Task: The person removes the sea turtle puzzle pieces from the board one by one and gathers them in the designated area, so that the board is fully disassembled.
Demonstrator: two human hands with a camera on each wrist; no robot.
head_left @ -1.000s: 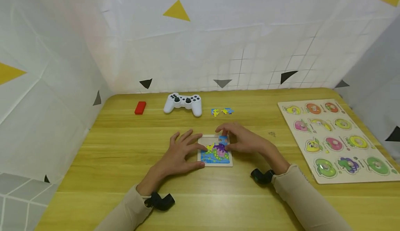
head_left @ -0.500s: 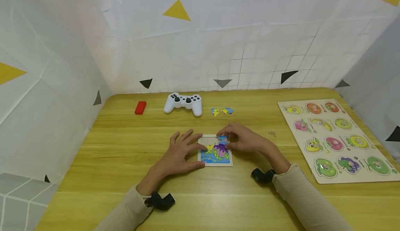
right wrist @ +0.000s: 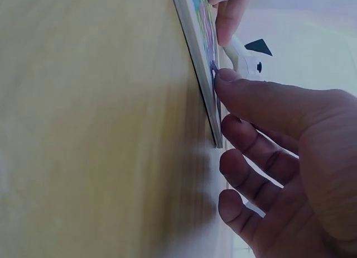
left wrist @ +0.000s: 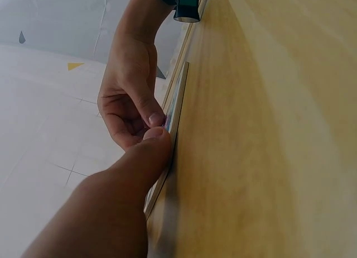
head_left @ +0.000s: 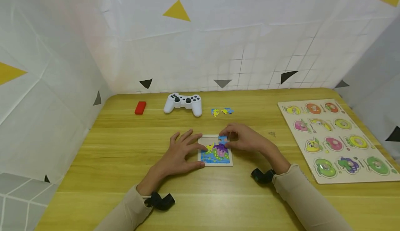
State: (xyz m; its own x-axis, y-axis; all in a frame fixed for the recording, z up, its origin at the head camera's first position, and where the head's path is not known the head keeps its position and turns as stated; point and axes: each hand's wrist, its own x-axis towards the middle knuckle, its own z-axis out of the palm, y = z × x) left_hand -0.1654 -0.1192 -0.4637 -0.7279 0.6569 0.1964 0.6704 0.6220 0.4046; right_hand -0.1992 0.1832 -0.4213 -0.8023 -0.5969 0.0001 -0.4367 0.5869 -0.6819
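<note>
- The puzzle point(head_left: 215, 158) lies flat in its pale wooden frame point(head_left: 215, 165) on the bench point(head_left: 200, 196), between both hands.
- Left hand point(head_left: 176, 158): grip relaxed, fingers spread over the frame's left side, thumb at its near-left corner.
- Right hand point(head_left: 245, 139): fingers bent at the far-right corner, thumb touching the purple part; whether its grip pinches a piece, I cannot tell.
- Beyond the frame sit two loose pieces point(head_left: 215, 112), near a white controller point(head_left: 182, 102).
</note>
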